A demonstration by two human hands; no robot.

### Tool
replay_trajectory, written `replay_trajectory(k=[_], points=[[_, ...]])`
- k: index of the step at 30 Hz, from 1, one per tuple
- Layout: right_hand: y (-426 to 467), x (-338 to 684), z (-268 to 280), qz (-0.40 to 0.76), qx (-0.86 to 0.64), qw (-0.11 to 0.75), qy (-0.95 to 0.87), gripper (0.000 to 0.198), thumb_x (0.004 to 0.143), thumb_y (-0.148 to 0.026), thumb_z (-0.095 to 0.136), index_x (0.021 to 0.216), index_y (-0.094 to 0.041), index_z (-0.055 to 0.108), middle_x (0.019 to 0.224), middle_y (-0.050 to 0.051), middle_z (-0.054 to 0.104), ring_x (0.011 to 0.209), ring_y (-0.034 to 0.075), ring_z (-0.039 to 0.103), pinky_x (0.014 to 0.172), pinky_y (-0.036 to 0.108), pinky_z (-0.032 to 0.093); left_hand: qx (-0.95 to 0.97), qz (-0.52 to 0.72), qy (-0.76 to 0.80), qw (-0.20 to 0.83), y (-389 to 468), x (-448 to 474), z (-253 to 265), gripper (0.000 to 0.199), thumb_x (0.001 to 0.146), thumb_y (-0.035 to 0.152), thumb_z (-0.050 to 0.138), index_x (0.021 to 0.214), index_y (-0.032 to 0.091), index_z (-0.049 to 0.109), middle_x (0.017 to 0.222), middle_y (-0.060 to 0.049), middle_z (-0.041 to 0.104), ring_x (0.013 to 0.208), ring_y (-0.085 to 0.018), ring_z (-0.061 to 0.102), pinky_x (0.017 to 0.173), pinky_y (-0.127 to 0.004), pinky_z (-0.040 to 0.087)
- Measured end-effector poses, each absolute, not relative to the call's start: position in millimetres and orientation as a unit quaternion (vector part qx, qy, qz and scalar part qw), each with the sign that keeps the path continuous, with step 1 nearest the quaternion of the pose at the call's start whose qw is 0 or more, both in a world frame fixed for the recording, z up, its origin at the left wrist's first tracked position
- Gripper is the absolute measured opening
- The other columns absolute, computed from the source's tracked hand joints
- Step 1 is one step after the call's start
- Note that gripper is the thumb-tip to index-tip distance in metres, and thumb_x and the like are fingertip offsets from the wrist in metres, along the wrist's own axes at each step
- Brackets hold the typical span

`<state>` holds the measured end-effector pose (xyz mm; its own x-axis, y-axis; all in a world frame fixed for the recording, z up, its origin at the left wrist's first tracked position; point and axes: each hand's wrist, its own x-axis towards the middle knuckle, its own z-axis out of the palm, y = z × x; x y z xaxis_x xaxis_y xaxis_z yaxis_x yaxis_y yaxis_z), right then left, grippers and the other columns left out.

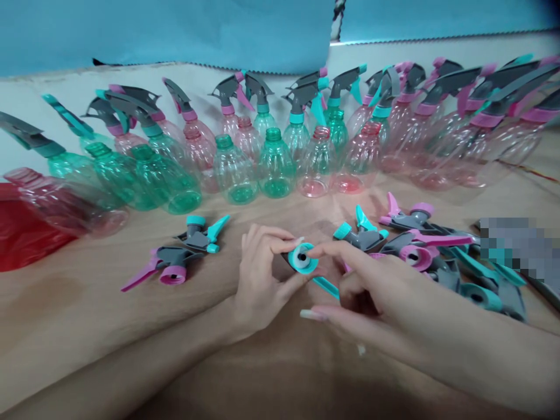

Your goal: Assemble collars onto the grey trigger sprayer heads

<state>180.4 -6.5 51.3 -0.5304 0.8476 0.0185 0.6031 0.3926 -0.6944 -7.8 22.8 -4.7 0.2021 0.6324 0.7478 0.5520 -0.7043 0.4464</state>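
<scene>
My left hand [265, 274] is closed around a trigger spray head, its thumb and fingers on either side of the turquoise collar [310, 267]. The collar's opening faces me, with a white insert and a dark hole inside. A turquoise trigger [326, 287] sticks out below. My right hand [371, 280] has its index finger stretched to the collar's opening, its tip at the white insert. Its thumb is held apart lower down and the other fingers are curled; I see nothing held in it.
Loose pink-and-grey spray heads [411, 254] lie in a pile at right, beside a blurred flat object [520, 251]. More spray heads [175, 259] lie at left. Uncapped bottles [276, 163] and bottles with sprayers [296, 128] line the back. A red bag [26, 233] sits far left.
</scene>
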Motion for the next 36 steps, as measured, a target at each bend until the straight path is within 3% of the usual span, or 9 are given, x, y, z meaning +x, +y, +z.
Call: replay_trajectory(k=[3,5,7,14,17,20,23,29,36], points=[[-10,180,49,0.321,-0.435,0.194,-0.819,0.043,0.086,-0.034,0.057,0.127,-0.025,0.045,0.057,-0.008,0.06,0.046,0.012,0.049,0.041,0.023,0.034,0.77,0.503,0.39,0.046,23,-9,-4,0.027,0.08,0.033,0.073,0.096,0.023,0.054,0.093,-0.003,0.061,0.085,-0.02,0.058,0.073,-0.037,0.044],[-15,180,50,0.322,-0.419,0.167,-0.832,0.065,0.087,-0.036,0.055,0.144,-0.018,0.03,0.053,-0.007,0.062,0.042,0.014,0.05,0.038,0.026,0.034,0.769,0.502,0.392,0.047,23,-9,-4,0.027,0.08,0.036,0.073,0.095,0.023,0.054,0.093,-0.003,0.061,0.084,-0.02,0.058,0.071,-0.037,0.044],[-21,180,51,0.352,-0.405,0.127,-0.834,0.077,0.087,-0.037,0.053,0.15,-0.008,0.019,0.051,-0.005,0.062,0.039,0.016,0.051,0.037,0.028,0.037,0.773,0.504,0.384,0.04,23,-8,-3,0.026,0.081,0.035,0.073,0.092,0.022,0.053,0.092,-0.003,0.061,0.083,-0.02,0.059,0.07,-0.036,0.044],[-27,171,52,0.438,-0.425,0.132,-0.781,0.086,0.083,-0.043,0.058,0.151,-0.012,0.017,0.06,-0.002,0.069,0.049,0.018,0.063,0.041,0.029,0.045,0.774,0.51,0.375,0.028,18,-7,-5,0.025,0.08,0.032,0.073,0.092,0.022,0.053,0.089,-0.003,0.06,0.081,-0.019,0.058,0.065,-0.034,0.042],[-21,173,50,0.41,-0.424,0.135,-0.796,0.078,0.084,-0.04,0.059,0.149,-0.015,0.022,0.06,-0.003,0.067,0.053,0.019,0.063,0.042,0.029,0.042,0.766,0.509,0.39,0.047,18,-7,-7,0.025,0.08,0.03,0.073,0.092,0.022,0.053,0.091,-0.003,0.06,0.081,-0.019,0.059,0.067,-0.034,0.043],[-13,177,51,0.393,-0.435,0.16,-0.794,0.058,0.086,-0.04,0.057,0.138,-0.027,0.036,0.056,-0.007,0.06,0.047,0.016,0.057,0.04,0.026,0.037,0.754,0.508,0.411,0.065,17,-7,-8,0.026,0.079,0.027,0.074,0.093,0.022,0.053,0.094,-0.002,0.06,0.081,-0.018,0.059,0.069,-0.034,0.043],[-9,179,51,0.409,-0.433,0.178,-0.783,0.045,0.088,-0.039,0.056,0.13,-0.035,0.039,0.054,-0.01,0.054,0.043,0.012,0.051,0.037,0.022,0.032,0.751,0.508,0.416,0.071,17,-7,-8,0.028,0.077,0.025,0.076,0.093,0.023,0.054,0.094,-0.001,0.06,0.081,-0.018,0.059,0.069,-0.033,0.043],[-10,180,48,0.33,-0.435,0.16,-0.822,0.051,0.088,-0.037,0.058,0.132,-0.035,0.034,0.05,-0.012,0.047,0.039,0.01,0.043,0.038,0.022,0.025,0.758,0.511,0.398,0.074,17,-9,-9,0.028,0.077,0.023,0.075,0.093,0.023,0.052,0.094,-0.002,0.059,0.082,-0.018,0.058,0.069,-0.033,0.043],[-11,176,47,0.431,-0.446,0.185,-0.762,0.036,0.088,-0.038,0.055,0.118,-0.029,0.038,0.055,-0.011,0.042,0.044,0.009,0.038,0.039,0.023,0.022,0.757,0.51,0.393,0.113,13,-7,-10,0.025,0.08,0.025,0.073,0.093,0.023,0.052,0.093,-0.001,0.059,0.082,-0.018,0.059,0.069,-0.035,0.044]])
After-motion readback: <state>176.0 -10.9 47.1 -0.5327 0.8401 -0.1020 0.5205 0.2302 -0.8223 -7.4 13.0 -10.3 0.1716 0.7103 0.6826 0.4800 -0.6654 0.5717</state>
